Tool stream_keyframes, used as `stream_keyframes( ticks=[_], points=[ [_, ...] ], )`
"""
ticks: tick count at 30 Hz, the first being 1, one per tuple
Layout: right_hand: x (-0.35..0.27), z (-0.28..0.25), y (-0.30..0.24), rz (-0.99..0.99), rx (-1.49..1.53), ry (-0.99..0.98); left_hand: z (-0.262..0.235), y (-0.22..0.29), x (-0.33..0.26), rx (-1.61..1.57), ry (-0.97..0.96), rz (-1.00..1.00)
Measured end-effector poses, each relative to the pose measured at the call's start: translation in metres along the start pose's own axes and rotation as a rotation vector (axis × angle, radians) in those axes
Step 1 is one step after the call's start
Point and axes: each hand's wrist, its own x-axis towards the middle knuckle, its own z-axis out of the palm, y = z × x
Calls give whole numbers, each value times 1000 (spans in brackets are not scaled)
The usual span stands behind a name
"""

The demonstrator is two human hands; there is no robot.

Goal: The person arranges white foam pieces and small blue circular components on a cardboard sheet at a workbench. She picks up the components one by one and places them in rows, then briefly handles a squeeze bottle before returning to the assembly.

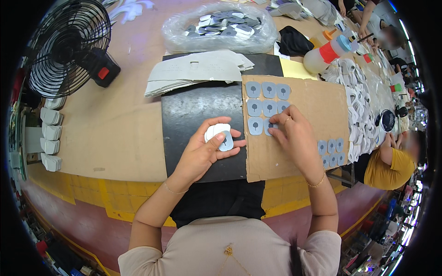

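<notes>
My left hand [206, 146] holds a few small rounded patches [216, 131], white on one face, with a grey one bearing a dark mark under the thumb. It is above the black mat [198, 108]. My right hand [294, 133] has its thumb and fingers closed at the edge of a grey patch [268, 127] lying on the cardboard sheet [294, 161]. Fingers partly cover that patch. Several like grey patches [269, 108] lie in rows beside and beyond it. A smaller group of grey patches [331, 146] sits at the sheet's right.
A stack of pale cut sheets [193, 69] lies at the mat's far end. Beyond is a clear plastic bag [175, 34] of patches. A black fan [69, 50] stands at left, near stacked white pieces [51, 132]. Bottles [322, 55] and white pieces [361, 110] are at right; co-workers sit beyond.
</notes>
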Motion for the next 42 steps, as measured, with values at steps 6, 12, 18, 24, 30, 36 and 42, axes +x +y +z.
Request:
stream_keyframes(
  ticks=[6, 12, 18, 24, 30, 36, 42],
  points=[
    [-3, 3, -57, 76, 379, -7, -1, -5, -3, 42, -21, 22],
    [-8, 32, -62, 144, 582, -54, 0, -8, -3, 84, -38, -1],
    [-22, 5, 0, 414, 653, 76, -2, -5, -4, 80, -64, 13],
    [-29, -13, 31, 587, 533, 109, 0, -5, -1, 135, -49, 3],
    [-22, -6, 33, 582, 407, 113, -1, -4, 0, 152, -42, 17],
    [-19, -5, 30, 556, 313, 108, 0, -5, 0, 157, -33, 30],
    [-21, 0, 32, 526, 204, 102, 0, -4, 0, 152, -44, 30]
  ],
)
